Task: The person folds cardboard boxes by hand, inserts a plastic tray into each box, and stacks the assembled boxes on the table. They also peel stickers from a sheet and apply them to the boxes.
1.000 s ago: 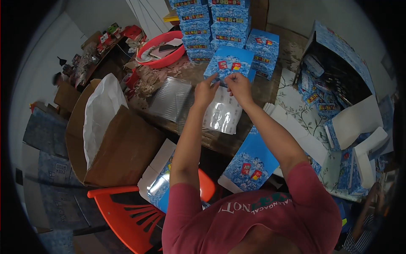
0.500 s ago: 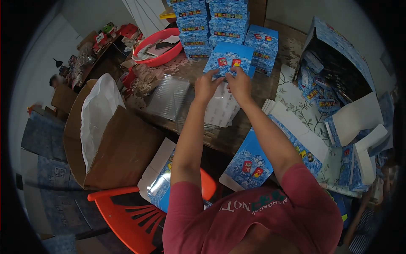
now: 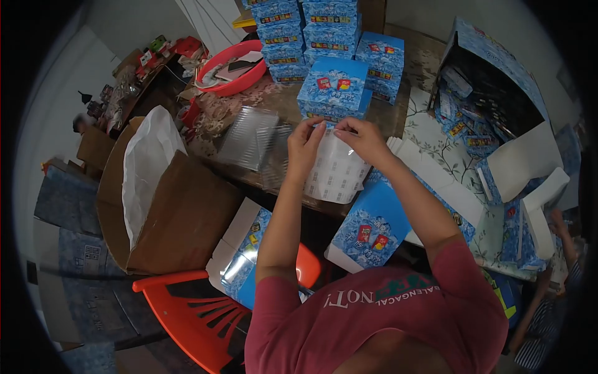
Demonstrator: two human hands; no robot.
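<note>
My left hand [image 3: 303, 149] and my right hand [image 3: 367, 142] are side by side at the table's near edge. Both have thumb and index finger pinched at the top edge of a white sticker sheet [image 3: 336, 174] with rows of small grey print. Whether a single sticker is lifted there is too small to tell. Just beyond my fingertips stands a closed blue box [image 3: 333, 90] with red and yellow pictures; neither hand touches it. Clear ribbed plastic trays [image 3: 247, 138] lie left of the sheet.
Stacked blue boxes [image 3: 330, 31] stand behind. A red basin [image 3: 218, 68] is at the back left, above a cardboard carton [image 3: 180, 212] with a white liner. Flat box blanks [image 3: 367, 234] lie right. An open carton [image 3: 504, 75] holds small packets. An orange chair [image 3: 187, 318] is below left.
Both hands have drawn back from the blue box's top to the sticker sheet's upper edge. The box's printed front now shows below its lid.
</note>
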